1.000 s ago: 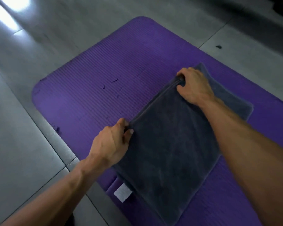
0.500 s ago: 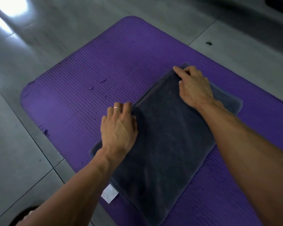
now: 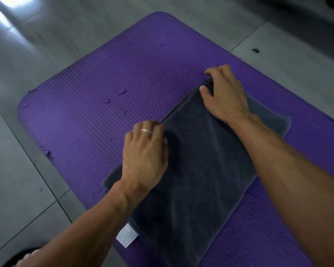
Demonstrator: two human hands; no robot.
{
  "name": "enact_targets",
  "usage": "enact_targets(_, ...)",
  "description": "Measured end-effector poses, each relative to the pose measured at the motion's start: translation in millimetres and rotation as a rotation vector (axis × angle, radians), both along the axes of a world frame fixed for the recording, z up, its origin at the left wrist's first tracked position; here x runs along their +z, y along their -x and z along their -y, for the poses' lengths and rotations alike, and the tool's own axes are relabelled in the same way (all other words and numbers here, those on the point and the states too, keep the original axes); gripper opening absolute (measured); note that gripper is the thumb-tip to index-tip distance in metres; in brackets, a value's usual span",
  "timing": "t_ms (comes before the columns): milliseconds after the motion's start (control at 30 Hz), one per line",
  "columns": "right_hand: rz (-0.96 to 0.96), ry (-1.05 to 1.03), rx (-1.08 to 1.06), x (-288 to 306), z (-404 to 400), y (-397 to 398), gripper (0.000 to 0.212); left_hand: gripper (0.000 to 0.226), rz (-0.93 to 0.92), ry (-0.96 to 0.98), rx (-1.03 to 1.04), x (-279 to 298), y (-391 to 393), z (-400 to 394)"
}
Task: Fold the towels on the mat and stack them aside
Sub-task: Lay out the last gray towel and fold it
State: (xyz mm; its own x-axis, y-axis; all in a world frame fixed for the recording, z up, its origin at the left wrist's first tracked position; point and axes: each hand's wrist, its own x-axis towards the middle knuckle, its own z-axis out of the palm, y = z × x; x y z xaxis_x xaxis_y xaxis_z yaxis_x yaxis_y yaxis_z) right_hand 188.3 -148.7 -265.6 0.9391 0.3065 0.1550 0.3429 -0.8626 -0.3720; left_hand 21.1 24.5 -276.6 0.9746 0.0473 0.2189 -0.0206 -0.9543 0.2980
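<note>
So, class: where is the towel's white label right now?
In the head view, the white label sticks out at the grey towel's near left corner, just beneath the left forearm.

The floor [image 3: 52,47] is made of big grey tiles with thin dark lines between them. A bright white patch of light [image 3: 12,2] shines on the floor's far left corner, and a small dark speck [image 3: 255,50] lies on a far right tile.

No legible text; the white care tag [image 3: 127,236] on the grey towel [image 3: 197,170], lower centre, bears print too blurred to read
</note>
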Motion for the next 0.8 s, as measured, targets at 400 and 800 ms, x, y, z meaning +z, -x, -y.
enact_targets(400,-0.175,0.279,0.042,-15,53,26,0.062,0.069,-0.277,-0.140,-0.095,-8,23,37)
enact_targets(800,-0.302,0.396,-0.097,-31,150,90,0.063,0.080,-0.307,-0.168,-0.357,-24,92,110)
